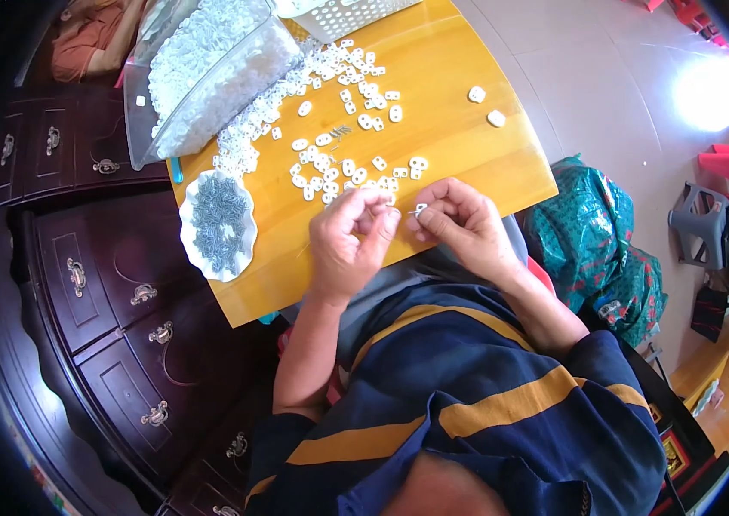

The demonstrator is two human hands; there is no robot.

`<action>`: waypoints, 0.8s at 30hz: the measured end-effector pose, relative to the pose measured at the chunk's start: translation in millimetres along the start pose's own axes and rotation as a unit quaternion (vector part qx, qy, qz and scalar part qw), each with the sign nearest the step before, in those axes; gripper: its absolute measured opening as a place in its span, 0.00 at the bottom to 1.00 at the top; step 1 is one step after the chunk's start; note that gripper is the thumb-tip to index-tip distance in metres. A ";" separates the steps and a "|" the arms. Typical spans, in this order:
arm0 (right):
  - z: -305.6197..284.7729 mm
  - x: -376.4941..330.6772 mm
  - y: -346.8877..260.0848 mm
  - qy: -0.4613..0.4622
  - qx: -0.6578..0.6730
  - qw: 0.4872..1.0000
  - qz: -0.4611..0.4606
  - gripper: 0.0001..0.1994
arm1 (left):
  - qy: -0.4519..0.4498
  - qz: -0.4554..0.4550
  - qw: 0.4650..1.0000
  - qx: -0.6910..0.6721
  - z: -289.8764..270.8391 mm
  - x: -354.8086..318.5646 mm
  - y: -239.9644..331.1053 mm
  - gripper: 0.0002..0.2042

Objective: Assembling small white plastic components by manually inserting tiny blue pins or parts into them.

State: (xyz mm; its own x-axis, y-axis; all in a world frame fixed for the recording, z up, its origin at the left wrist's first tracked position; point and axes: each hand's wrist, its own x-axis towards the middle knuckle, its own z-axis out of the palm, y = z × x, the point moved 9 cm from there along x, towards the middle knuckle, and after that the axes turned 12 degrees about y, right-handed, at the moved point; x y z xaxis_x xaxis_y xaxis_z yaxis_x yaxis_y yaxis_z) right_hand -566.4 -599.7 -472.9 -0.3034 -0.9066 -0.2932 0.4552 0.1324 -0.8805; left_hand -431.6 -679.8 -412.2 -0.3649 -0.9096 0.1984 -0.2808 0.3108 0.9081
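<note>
Above the near edge of the wooden table (467,129), my right hand (467,230) pinches a small white plastic piece with holes (420,208) between thumb and fingers. My left hand (349,245) is closed in a pinch just left of it. A thin metal pin (409,212) shows in the narrow gap between the fingertips; I cannot tell whether it touches the white piece. Beyond my hands lie several loose white plastic pieces (330,172) with two holes each. A little pile of metal pins (341,132) sits among them.
At the left edge, a scalloped white dish (246,249) holds many metal pins. Behind it, a clear bin (136,129) of translucent pieces has spilled some onto the table. A white perforated basket (356,15) stands at the back. Dark drawers (89,267) flank the left; green bags (584,215) lie right.
</note>
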 end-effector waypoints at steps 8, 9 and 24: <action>-14.8 3.2 -2.2 0.021 0.058 0.998 0.001 0.07 | 0.047 0.114 0.967 0.224 -6.9 75.1 -9.0 0.11; -14.7 2.9 -2.4 0.021 0.058 0.998 -0.001 0.07 | 0.044 0.155 0.954 0.253 -2.6 80.4 -6.4 0.10; -15.2 6.6 1.2 0.010 0.064 0.998 0.006 0.07 | -0.045 0.245 0.892 0.378 33.3 107.8 -15.9 0.06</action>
State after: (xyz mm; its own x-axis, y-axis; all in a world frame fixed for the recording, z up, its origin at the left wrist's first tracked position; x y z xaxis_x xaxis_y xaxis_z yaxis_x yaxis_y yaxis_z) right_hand -580.6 -599.4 -481.6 -0.3141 -0.8965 -0.3124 0.5624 0.0893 -0.8220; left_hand -496.1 -773.7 -417.5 -0.6680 -0.5985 0.4423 -0.5743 0.7926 0.2051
